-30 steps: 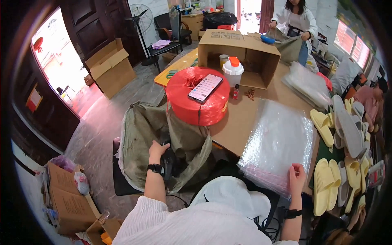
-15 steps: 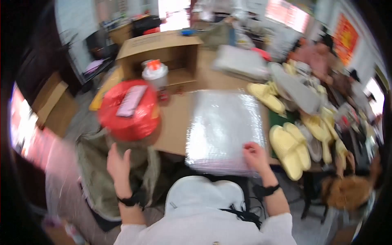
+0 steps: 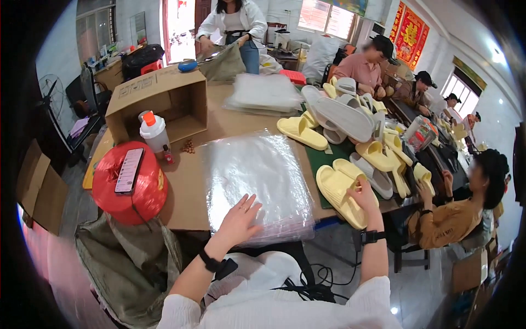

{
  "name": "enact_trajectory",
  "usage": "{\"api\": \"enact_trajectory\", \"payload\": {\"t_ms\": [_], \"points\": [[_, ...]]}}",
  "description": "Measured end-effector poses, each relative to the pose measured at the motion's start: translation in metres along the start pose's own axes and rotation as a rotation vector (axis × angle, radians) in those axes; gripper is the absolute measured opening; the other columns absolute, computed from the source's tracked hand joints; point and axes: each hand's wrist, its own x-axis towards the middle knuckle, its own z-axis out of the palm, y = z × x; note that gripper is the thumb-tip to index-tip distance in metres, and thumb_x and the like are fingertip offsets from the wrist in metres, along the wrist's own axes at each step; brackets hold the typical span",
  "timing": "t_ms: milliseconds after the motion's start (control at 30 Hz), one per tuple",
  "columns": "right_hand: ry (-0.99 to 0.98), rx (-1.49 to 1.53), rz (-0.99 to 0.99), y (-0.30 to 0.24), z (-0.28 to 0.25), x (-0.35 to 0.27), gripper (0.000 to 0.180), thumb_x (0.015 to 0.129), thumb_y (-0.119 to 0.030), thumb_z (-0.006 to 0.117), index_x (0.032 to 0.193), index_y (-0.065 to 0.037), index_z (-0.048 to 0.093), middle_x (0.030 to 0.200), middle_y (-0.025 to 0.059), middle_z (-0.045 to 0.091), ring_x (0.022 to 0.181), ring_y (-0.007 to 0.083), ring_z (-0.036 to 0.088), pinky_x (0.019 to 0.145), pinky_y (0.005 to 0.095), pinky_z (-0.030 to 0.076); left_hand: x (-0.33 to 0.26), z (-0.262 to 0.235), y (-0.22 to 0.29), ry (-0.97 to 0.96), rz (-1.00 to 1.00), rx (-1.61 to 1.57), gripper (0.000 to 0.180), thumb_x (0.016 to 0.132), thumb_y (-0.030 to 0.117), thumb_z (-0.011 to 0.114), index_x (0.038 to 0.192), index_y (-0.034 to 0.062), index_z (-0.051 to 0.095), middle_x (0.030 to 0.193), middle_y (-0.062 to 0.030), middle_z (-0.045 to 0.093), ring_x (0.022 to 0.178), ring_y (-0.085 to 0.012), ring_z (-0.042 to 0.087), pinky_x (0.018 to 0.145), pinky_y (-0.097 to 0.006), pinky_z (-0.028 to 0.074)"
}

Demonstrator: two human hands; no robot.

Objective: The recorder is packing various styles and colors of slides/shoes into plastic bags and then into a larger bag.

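Observation:
My left hand rests with its fingers spread on the near part of a stack of clear plastic bags in front of me. To the right lies a pair of pale yellow slippers at the table's near edge. My right hand is closed on the right side of this pair, thumb and fingers at the strap; part of its grip is hidden. Beyond the pair, a heap of yellow and grey slippers covers the table's right side.
On the left stand a red roll of plastic twine with a phone on it, a white bottle and an open cardboard box. More plastic bags lie behind. Several people sit along the right; another person stands at the back.
My left hand has moved right from above the green sack onto the plastic bags. The right hand has gone from the bags' edge to the yellow slippers. The view has shifted.

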Motion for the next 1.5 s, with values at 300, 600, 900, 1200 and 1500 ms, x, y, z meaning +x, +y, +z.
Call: {"api": "enact_trajectory", "payload": {"t_ms": [300,600,900,1200,1500], "points": [[0.034,-0.279,-0.083,0.012,0.019,0.014,0.027,0.079,-0.006,0.057,0.105,0.002,0.064,0.105,0.0249,0.059,0.099,0.0436,0.059,0.084,0.0456,0.049,0.0,0.022,-0.014,-0.002,-0.127,0.031,0.082,0.068,0.051,0.081,0.133,0.006,0.057,0.143,-0.0267,0.047,0.135,-0.0436,0.043,0.111,-0.046,0.038],[0.253,0.156,-0.161,-0.026,0.021,-0.013,0.019,0.082,0.003,0.056,0.101,0.006,0.06,0.095,0.0185,0.06,0.085,0.038,0.059,0.074,0.0369,0.047,0.008,0.018,-0.027,0.007,-0.089,0.078,0.091,0.066,0.052,0.081,0.139,0.0066,0.051,0.151,-0.0254,0.039,0.141,-0.0418,0.035,0.114,-0.046,0.033],[0.128,0.601,-0.136,-0.087,0.015,-0.082,0.027,0.095,0.0,0.055,0.121,0.004,0.06,0.11,0.008,0.066,0.1,0.0158,0.062,0.086,0.0272,0.047,-0.007,0.003,-0.019,0.044,-0.127,-0.035,0.044,0.08,0.037,0.073,0.115,0.0114,0.071,0.136,-0.0228,0.056,0.128,-0.0423,0.051,0.106,-0.045,0.043],[0.095,0.574,-0.125,-0.093,0.005,-0.117,0.031,0.094,-0.004,0.061,0.125,0.003,0.06,0.116,0.0078,0.067,0.105,0.0162,0.063,0.091,0.0288,0.048,-0.004,0.001,-0.009,0.084,-0.371,-0.408,0.032,0.1,0.027,0.051,0.112,0.0069,0.072,0.124,-0.0183,0.066,0.121,-0.0343,0.058,0.104,-0.041,0.044],[0.081,0.586,-0.13,-0.107,0.012,-0.125,0.03,0.094,0.0,0.059,0.124,0.003,0.059,0.115,0.0078,0.067,0.105,0.0164,0.062,0.089,0.0275,0.047,-0.005,0.002,-0.003,0.108,-0.232,-0.115,0.043,0.083,0.037,0.072,0.114,0.0076,0.071,0.12,-0.0153,0.067,0.112,-0.033,0.06,0.096,-0.04,0.048]]}}
